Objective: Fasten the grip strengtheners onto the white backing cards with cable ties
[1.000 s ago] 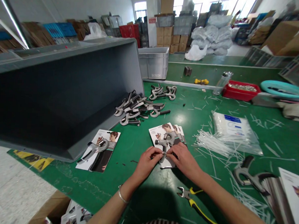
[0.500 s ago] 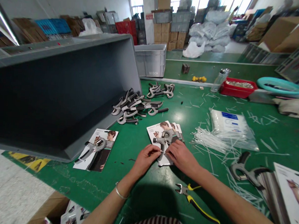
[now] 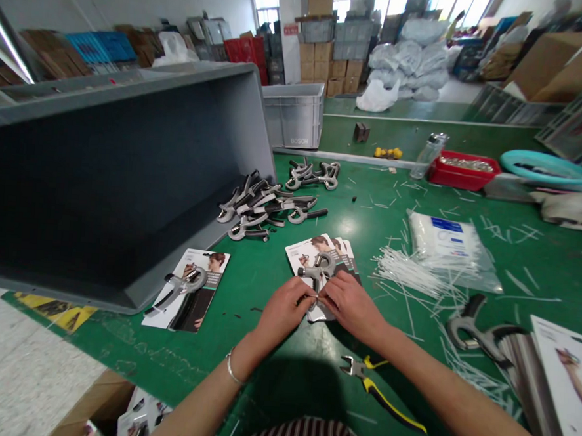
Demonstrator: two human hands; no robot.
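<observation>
Green workbench (image 3: pixel 380 213): left hand (image 3: pixel 282 316) and right hand (image 3: pixel 352 307) pinch together at a gray hand gripper (image 3: pixel 318 267) on a printed card (image 3: pixel 298 258).

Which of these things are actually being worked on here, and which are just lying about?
Being worked on: left hand, right hand, grey hand exerciser on its printed card.

Lying about: yellow-handled pliers, bagged white cable ties, red tray.

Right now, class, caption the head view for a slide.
Left hand and right hand hold a hand gripper on its card.
</observation>
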